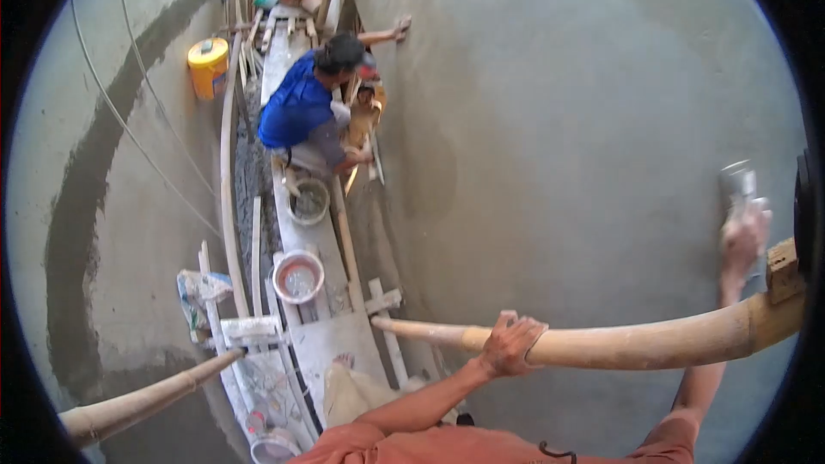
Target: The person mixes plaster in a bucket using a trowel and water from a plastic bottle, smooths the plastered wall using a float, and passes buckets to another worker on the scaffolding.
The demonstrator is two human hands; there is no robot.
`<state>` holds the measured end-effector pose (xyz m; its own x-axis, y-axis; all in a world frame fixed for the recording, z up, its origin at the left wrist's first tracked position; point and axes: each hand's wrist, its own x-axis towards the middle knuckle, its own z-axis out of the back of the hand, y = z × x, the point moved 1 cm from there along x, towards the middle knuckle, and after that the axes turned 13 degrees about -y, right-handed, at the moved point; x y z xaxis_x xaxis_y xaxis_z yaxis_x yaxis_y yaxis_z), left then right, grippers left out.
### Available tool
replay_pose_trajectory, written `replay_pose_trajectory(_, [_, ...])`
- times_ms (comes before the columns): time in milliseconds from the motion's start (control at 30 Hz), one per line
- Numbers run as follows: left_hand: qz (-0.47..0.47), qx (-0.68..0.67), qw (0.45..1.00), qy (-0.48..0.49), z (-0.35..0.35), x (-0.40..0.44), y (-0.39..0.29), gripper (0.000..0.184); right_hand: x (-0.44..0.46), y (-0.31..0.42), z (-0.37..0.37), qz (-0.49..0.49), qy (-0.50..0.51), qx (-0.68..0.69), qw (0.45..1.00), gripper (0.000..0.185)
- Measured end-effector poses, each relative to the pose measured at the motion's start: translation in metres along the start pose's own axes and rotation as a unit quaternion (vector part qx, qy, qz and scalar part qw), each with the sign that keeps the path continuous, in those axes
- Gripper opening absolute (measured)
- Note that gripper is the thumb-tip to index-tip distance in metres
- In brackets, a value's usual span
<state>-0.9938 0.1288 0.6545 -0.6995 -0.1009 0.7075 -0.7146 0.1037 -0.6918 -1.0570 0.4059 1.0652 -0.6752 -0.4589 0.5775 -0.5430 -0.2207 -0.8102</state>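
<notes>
My left hand [513, 344] is closed over a thick bamboo pole [636, 347] that crosses in front of me at chest height. Out to the far right, my right hand [746, 236] grips a plastering trowel [737, 182], its metal blade against the smooth grey plastered wall [559, 155]. Some motion blur smears this hand and the tool, and the fingers partly cover the handle.
A co-worker in blue [296, 107] crouches on the plank scaffold [339, 344], one hand touching the wall. Nearby are a mortar bucket [309, 203], a reddish bucket [298, 277], and a yellow bucket [208, 69]. Another bamboo pole [155, 395] slants at lower left.
</notes>
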Motion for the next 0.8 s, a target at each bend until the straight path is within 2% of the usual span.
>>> replay_pose_trajectory(67, [0.018,-0.005,1.0,0.005,0.005,0.008,-0.003,0.075,0.066,-0.018,0.025,-0.136,0.11,-0.076,0.982,0.029])
replay_pose_trajectory(133, [0.012,-0.006,1.0,0.005,0.003,0.005,-0.002,0.074,0.114,-0.023,0.032,-0.124,-0.132,0.043,0.983,0.045])
replay_pose_trajectory(200, [0.013,-0.001,1.0,0.006,0.0,0.004,0.002,0.075,0.116,-0.006,0.002,-0.087,-0.131,0.025,0.987,0.041])
replay_pose_trajectory(333, [0.012,0.005,1.0,-0.003,-0.001,0.004,0.001,0.074,0.083,0.04,-0.049,0.044,-0.145,-0.045,0.987,0.028])
replay_pose_trajectory(433, [0.016,0.005,1.0,-0.016,0.001,0.009,-0.001,0.073,0.033,0.09,0.016,0.085,-0.105,0.03,0.99,0.029])
replay_pose_trajectory(500, [-0.002,-0.005,1.0,-0.018,0.005,0.01,-0.002,0.072,-0.061,0.055,-0.071,0.031,-0.148,0.107,0.983,0.035])
replay_pose_trajectory(567, [0.002,0.007,0.999,-0.031,0.004,0.011,0.0,0.072,-0.037,0.031,-0.02,0.059,-0.039,-0.009,0.997,0.035])
replay_pose_trajectory(600, [0.0,-0.002,0.999,-0.034,0.003,0.008,-0.003,0.071,-0.017,0.023,0.0,0.069,-0.031,-0.072,0.995,0.036])
replay_pose_trajectory(700, [0.007,0.003,0.999,-0.053,0.002,0.011,-0.006,0.069,0.019,0.035,0.008,0.129,-0.073,-0.21,0.966,0.041])
replay_pose_trajectory(767, [-0.005,0.016,0.997,-0.073,-0.003,0.007,-0.003,0.067,0.015,0.071,0.008,0.206,-0.118,-0.296,0.925,0.047])
replay_pose_trajectory(800, [0.027,0.051,0.995,-0.086,0.003,-0.007,-0.012,0.067,0.005,0.111,0.011,0.236,-0.14,-0.283,0.919,0.05])
